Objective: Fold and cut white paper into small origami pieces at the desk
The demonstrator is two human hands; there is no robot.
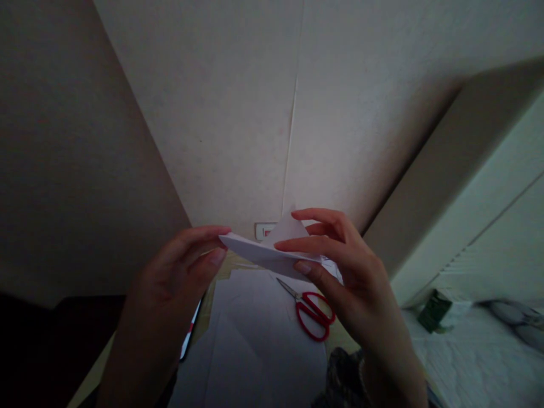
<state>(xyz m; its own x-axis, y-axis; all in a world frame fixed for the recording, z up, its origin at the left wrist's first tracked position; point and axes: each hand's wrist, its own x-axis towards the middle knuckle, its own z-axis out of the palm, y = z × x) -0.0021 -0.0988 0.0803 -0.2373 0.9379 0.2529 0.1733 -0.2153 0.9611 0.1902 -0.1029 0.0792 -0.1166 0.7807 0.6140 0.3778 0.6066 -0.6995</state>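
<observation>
A folded sheet of white paper (263, 256) is held up in the air between my two hands, a pointed flap of it standing upright at the back. My left hand (182, 263) pinches its left tip between thumb and fingers. On the right end, my right hand (340, 255) grips the fold, thumb in front and fingers spread over the flap. Below lies a pair of scissors (313, 314) with red handles, its blades pointing up and left. The scissors rest partly on white paper (255, 340) spread over the table.
A phone-like device (189, 334) lies beside the left forearm, partly hidden. Behind the table, a wall socket (262, 230) sits low on the pale wall (229, 124). To the right, a green box (434, 311) rests on a white quilted surface (476, 362).
</observation>
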